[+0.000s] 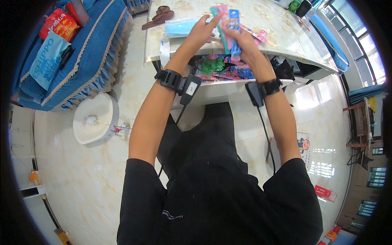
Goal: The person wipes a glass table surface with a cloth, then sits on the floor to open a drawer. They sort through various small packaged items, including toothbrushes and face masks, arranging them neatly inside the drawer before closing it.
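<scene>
My right hand (243,39) holds several long flat packets (233,23), blue, pink and green, above the near edge of the marble-patterned table (266,18). My left hand (203,30) is at their left side, its fingers spread and its fingertips near the green and pink ones; whether it grips one I cannot tell. Below both hands a drawer (220,87) stands pulled out, filled with pink and blue packets (245,73) and a crumpled green plastic bag (212,65). More pink packets (257,33) lie on the tabletop beside my right hand.
Light blue face masks (180,28) in clear wrap and a brown cloth (162,15) lie on the table's left part. Dark items (284,70) fill an open compartment right of the drawer. A blue sofa (88,49) with bags and a round white stool-like object (93,119) are at left.
</scene>
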`<state>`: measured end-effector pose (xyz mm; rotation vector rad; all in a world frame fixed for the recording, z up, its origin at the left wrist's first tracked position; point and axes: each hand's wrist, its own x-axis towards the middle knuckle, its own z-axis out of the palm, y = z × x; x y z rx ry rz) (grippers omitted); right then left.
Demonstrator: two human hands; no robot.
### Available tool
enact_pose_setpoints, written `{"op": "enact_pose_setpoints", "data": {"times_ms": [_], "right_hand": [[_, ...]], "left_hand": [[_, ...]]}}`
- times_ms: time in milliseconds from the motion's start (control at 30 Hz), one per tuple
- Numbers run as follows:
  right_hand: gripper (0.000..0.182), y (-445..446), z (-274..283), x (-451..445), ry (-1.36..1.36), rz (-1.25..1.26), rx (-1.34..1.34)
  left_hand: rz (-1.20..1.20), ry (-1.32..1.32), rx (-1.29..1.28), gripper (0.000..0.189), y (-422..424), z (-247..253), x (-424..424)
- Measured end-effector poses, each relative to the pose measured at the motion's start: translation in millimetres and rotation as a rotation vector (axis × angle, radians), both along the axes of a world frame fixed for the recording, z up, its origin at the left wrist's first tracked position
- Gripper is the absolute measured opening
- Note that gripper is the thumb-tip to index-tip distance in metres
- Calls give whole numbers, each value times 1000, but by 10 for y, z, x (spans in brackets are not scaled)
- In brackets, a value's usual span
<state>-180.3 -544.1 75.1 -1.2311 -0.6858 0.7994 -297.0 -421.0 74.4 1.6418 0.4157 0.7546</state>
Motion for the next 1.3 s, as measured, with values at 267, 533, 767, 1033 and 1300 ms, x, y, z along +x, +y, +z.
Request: {"op": "enact_pose_setpoints", "data": {"times_ms": [267,533,767,1033,1300], "right_hand": [[36,508,-170,1349,-272,-303,-496],[42,875,-497,1616,-937,-311,-822],[48,699,-345,1474,-1258,-418,-931],[42,419,-329,1208,-1517,-910,-668],[20,-442,-341,12,-1477,-225,-331]], "left_hand": [[14,594,635,30,-237,-1160,-628],[151,469,685,23,-389,-1082,-595],[112,489,626,26,-414,-1019,-581],[146,611,591,30,-393,-1055,-561],[46,908,663,29,202,-1144,-1047]]}}
